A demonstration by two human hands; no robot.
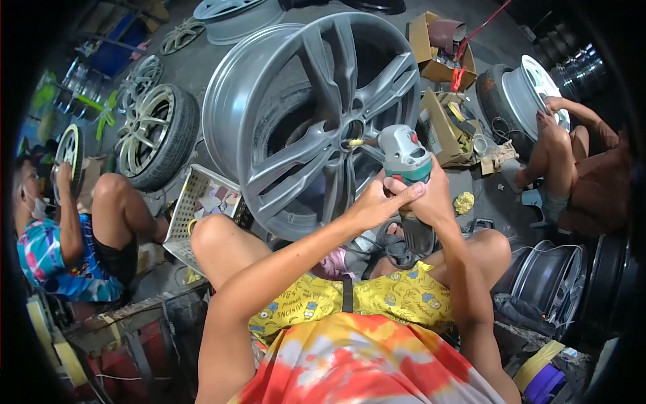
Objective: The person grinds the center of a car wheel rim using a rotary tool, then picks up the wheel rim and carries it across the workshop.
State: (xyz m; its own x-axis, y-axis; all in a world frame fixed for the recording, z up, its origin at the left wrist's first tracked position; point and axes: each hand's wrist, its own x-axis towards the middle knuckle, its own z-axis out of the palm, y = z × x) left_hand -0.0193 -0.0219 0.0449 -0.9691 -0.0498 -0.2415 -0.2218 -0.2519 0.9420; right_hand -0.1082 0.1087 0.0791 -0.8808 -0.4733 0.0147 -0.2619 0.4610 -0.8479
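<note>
Power tool (406, 153) partly behind both hands (434, 196)

yellow shorts (387, 296) | print: "MINIONS" | other lettering: too small to read

The large wheel (330, 143) stands before the seated person (356, 360), the power tool (406, 151) at its hub, in the left hand (392, 200) and right hand (434, 194). To the left sits a crate (180, 222) with scraps (217, 202) in it, a tyred wheel (176, 138) beyond, and one co-worker (74, 249) farther left. To the right, a near box (436, 128) and a far box (420, 44) (both hold things, I see) lie between the wheel and another co-worker (572, 151).
</note>
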